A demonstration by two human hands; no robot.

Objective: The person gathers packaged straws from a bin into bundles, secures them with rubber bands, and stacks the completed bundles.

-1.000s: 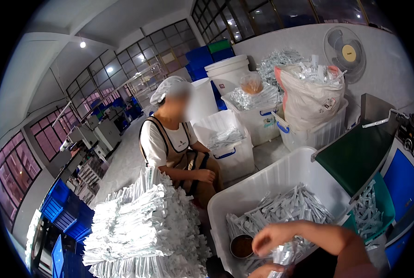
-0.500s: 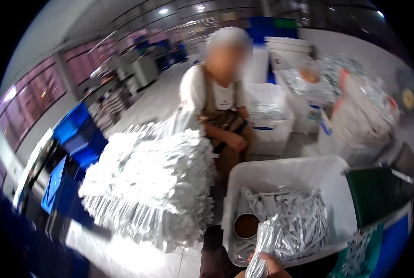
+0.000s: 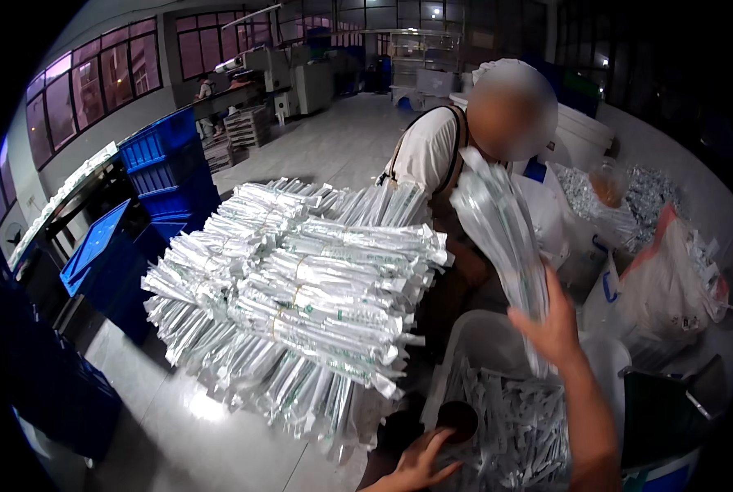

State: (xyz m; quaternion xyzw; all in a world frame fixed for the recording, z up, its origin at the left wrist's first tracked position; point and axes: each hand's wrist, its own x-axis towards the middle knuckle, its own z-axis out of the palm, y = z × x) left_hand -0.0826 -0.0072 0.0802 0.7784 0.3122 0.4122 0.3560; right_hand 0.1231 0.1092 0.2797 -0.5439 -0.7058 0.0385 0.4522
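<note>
My right hand (image 3: 557, 326) is closed around a bundle of long, thin, clear-and-silver wrapped packets (image 3: 498, 225), raised and tilted above a white bin (image 3: 480, 332). Loose packets (image 3: 524, 414) of the same kind lie in that bin. Low in the view, my left hand (image 3: 420, 466) has its fingers spread beside a round dark cup (image 3: 458, 420), holding nothing that I can see. Its fingertips are close to the cup's rim; whether they touch it I cannot tell. To the left rises a big pile of banded packet bundles (image 3: 325, 283).
A co-worker in a white top (image 3: 424, 148) leans in just behind the raised bundle. Blue crates (image 3: 166, 164) are stacked on the left. At the right stand a filled plastic sack (image 3: 666, 275), a dark green panel (image 3: 662, 410) and bins of silvery packets (image 3: 580, 193).
The bundle has risen from the bin's near edge, now in my right hand alone. My left hand has come away toward the cup. The view has shifted, and the co-worker leans further forward.
</note>
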